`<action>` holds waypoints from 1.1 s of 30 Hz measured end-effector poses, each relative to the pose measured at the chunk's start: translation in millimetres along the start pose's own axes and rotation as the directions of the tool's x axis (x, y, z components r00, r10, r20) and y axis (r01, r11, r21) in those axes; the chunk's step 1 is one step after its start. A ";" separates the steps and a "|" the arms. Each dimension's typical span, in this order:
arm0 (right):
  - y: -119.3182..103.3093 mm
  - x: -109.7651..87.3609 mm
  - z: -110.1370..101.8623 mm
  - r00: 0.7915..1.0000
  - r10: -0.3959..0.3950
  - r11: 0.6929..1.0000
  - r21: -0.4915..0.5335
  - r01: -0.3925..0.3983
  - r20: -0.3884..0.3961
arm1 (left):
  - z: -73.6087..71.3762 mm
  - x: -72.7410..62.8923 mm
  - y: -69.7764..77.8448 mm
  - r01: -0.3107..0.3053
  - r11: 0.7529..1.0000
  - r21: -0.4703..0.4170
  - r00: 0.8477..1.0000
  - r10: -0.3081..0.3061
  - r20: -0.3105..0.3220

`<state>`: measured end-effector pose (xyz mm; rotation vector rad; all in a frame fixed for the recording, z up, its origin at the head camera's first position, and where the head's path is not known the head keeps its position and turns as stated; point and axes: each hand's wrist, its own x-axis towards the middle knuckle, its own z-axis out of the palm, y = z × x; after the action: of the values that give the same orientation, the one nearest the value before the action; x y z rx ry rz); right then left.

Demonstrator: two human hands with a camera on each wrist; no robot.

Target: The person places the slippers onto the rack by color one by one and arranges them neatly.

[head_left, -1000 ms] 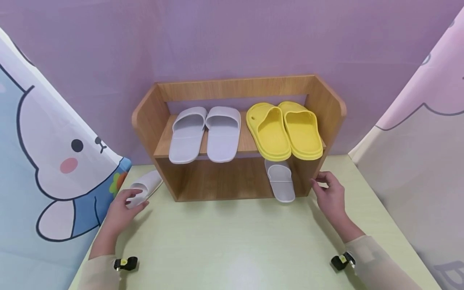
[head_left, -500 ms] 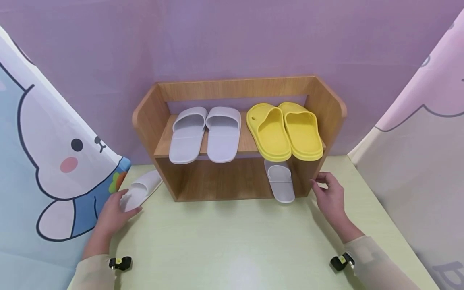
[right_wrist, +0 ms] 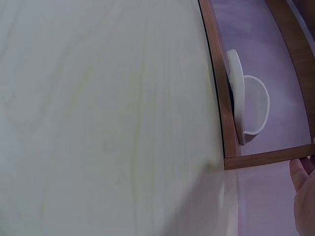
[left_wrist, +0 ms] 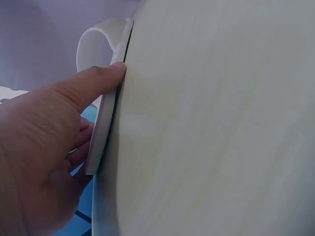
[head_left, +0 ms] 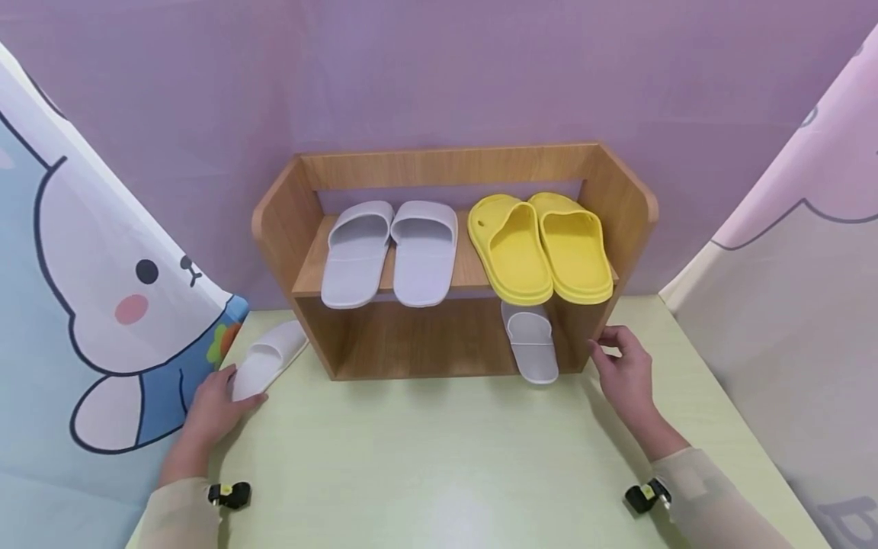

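My left hand (head_left: 211, 412) grips the heel end of a white slipper (head_left: 259, 369) on the table, left of the wooden shoe rack (head_left: 449, 169). In the left wrist view the thumb lies on the near edge of the slipper's sole (left_wrist: 102, 129), with the other fingers on its far side. At the rack's right side panel, my right hand (head_left: 627, 375) holds the front edge between thumb and bent fingers. A single grey-white slipper (head_left: 535, 358) stands on the lower shelf at the right, its heel jutting past the front edge.
On the upper shelf sit a pair of pale grey slippers (head_left: 423, 267) at left and a pair of yellow clogs (head_left: 520, 271) at right. A purple cloth (head_left: 439, 69) hangs behind the rack. Printed cloths flank the pale table (head_left: 411, 457).
My left hand has drawn back slightly from above the white slipper to its heel and taken hold of it. The right hand and the rack have stayed put.
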<state>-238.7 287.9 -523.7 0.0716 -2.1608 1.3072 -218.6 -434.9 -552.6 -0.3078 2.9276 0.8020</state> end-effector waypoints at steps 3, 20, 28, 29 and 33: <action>-8.8 -0.6 0.8 1.000 -0.004 1.000 0.003 0.004 -0.004 | 1.2 -0.7 1.4 0.004 1.000 0.015 1.000 -0.004 0.004; -38.1 -4.4 -2.3 1.000 -0.003 0.999 0.036 0.003 0.003 | -9.7 -6.8 10.7 -0.042 0.999 0.003 0.997 0.042 0.066; -41.1 -4.5 -2.6 1.000 0.001 0.999 0.034 -0.001 0.008 | -9.1 -7.8 3.8 -0.062 0.997 -0.047 0.998 0.063 0.021; -41.5 -4.4 -2.6 1.000 0.000 1.000 0.030 0.000 0.008 | -8.7 -7.7 2.7 -0.065 0.996 -0.054 0.998 0.066 0.013; -33.8 -3.0 -0.6 1.000 -0.007 1.000 0.021 0.007 -0.002 | -6.9 -6.5 0.5 -0.075 0.994 -0.081 0.997 0.074 -0.018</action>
<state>-224.4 270.3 -498.4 0.0859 -2.1441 1.3258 -212.6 -436.9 -545.6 -0.2127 2.9406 0.9347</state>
